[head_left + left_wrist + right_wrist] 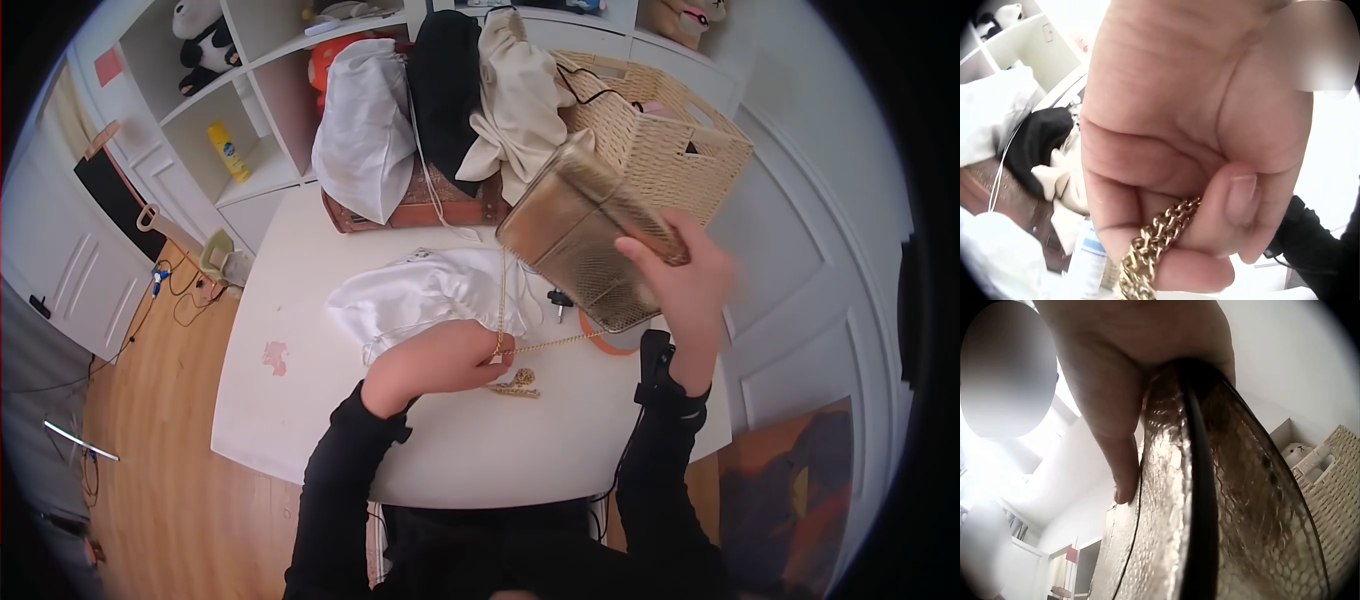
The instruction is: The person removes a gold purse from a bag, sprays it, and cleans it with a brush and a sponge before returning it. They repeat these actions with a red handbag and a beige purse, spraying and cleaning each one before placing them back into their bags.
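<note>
My right hand [695,275] grips a shiny gold snakeskin-pattern clutch bag [585,240] by its edge, thumb on the near face, and holds it tilted above the table. In the right wrist view the side of the clutch [1166,462] shows a dark gap between two panels. A thin gold chain [555,345] runs from the bag to my left hand [440,360], whose fingers curl around it. The left wrist view shows the thick links of the chain [1154,240] between thumb and fingers. Some chain lies heaped on the table under that hand. Just behind is a white satin pouch [425,290].
At the back of the white table [450,470] stands a brown case [400,217], with white [365,130], black [445,90] and cream [520,110] cloth bags on it. Right of these is a wicker basket [660,125]. An orange ring [608,345] lies below the clutch.
</note>
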A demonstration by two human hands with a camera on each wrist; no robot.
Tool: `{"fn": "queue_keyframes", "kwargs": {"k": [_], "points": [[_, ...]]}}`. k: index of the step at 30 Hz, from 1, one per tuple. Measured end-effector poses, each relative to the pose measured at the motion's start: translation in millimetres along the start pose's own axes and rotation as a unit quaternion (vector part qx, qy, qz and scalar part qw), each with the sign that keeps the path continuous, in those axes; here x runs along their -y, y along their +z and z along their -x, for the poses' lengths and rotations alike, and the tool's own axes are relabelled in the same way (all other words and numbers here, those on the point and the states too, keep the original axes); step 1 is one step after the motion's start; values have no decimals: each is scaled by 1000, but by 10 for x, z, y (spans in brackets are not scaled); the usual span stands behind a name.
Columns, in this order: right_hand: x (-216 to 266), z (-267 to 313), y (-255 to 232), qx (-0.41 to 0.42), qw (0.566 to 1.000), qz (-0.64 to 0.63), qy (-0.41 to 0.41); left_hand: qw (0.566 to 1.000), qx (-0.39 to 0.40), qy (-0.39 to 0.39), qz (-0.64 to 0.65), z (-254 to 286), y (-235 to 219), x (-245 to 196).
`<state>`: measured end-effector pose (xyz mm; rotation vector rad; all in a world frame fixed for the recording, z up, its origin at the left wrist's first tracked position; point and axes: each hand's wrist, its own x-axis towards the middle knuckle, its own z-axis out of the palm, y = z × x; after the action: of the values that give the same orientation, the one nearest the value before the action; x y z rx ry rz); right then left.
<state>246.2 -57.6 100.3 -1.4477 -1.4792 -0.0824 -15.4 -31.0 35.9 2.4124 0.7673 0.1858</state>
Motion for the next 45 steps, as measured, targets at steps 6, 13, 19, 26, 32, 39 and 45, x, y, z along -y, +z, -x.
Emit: {"fn": "queue_keyframes", "kwargs": {"k": [6,13,19,26,32,39,45], "points": [[-7,78,353,153,972,-1,-179,984,-159,25,-81,382,-272,-339],[136,270,588,357,893,-58,-268,961,-271,27,-35,562,-508,-216],[244,365,520,489,804,-176,-289,976,-189,96,52,488,-545,-133],[314,242,131,350,889,-220,-197,893,-106,150,411,205,-329,311],[78,195,45,210,918,-333,-44,680,-122,269,671,41,-153,633],[129,199,17,9,939,-344,9,958,50,-165,229,-113,-40,285],[-1,78,2,26,990,-3,-138,998,-33,-50,21,-6,-49,84]]}}
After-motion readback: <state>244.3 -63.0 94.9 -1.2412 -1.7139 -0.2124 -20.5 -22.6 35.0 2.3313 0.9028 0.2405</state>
